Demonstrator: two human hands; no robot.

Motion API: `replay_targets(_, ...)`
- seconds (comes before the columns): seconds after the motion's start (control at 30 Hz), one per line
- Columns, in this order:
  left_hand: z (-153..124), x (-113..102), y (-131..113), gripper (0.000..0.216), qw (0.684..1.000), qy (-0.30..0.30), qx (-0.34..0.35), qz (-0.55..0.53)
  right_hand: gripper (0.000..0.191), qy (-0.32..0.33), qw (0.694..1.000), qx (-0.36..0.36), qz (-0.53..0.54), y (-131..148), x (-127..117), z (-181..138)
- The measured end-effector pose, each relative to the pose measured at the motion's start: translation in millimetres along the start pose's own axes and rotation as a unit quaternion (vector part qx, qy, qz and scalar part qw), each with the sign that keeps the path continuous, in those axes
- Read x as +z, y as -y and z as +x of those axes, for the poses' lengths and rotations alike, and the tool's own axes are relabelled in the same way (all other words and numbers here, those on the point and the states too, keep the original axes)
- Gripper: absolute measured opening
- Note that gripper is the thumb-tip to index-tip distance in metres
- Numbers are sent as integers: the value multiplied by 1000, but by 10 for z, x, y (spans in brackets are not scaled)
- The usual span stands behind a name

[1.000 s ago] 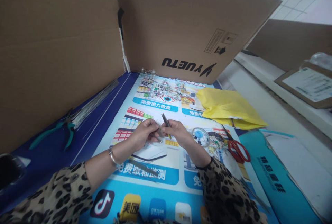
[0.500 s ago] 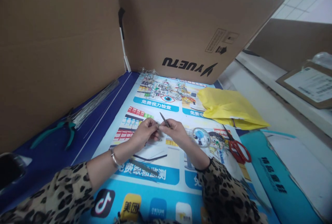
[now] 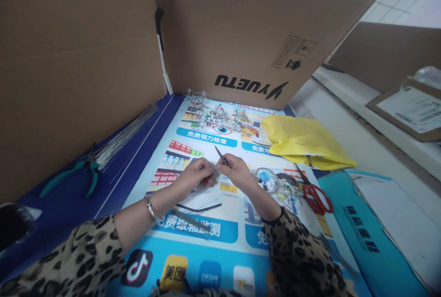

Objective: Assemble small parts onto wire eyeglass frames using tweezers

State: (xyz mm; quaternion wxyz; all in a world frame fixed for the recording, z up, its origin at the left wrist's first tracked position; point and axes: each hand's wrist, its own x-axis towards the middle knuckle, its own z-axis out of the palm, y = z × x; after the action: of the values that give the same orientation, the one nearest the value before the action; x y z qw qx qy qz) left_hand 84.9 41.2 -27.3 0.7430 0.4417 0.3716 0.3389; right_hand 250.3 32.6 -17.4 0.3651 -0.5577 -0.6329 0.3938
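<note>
**A small gap opens between the 2 hands**

Compared with 0.5 seconds ago, when the fingertips nearly meet, the hands now stand slightly apart. The right hand is closed around a dark, slender, pointed metal tool, whose tip aims forward and leftward, clear of the other hand. The left hand has its fingers curled into a pinch; whether anything thin sits between them is too blurred to tell.

For the work, this reads as a slight parting rather than a change of tool: the right hand keeps the tool, and the left keeps its pinch.

Both hands are over a blue and white printed paper sheet. Beside the right wrist lies a clear round dish, and further right a pair of red-handled scissors. On the left, teal-handled pliers lie against a bundle of thin silvery wires. These all appear unmoved.
</note>
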Motion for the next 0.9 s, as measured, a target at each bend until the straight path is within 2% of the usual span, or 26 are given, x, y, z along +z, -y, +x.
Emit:
replay_targets(0.17, 8, -24, 0, 24, 1000, -5, 0, -30, 15, 16, 1000, 5, -9, -24, 25, -12)
replay_targets(0.3, 12, -27, 3, 25, 1000, -13, -9, -15, 19, 38, 993, 45, 99, -13, 51, -22)
replay_targets(0.47, 19, -30, -4, 24, 1000, 6, -13, 3, 18, 27, 976, 76, 200, 65, 59, -29)
replay_targets(0.77, 27, -24, -36, 24, 1000, 5, -23, 3, 12, 10, 982, 65, 177, 88, 69, -33)
replay_targets(0.9, 33, -55, -60, 16, 999, 34, -34, 16, 11, 16, 985, 49, 166, 50, 77, -30)
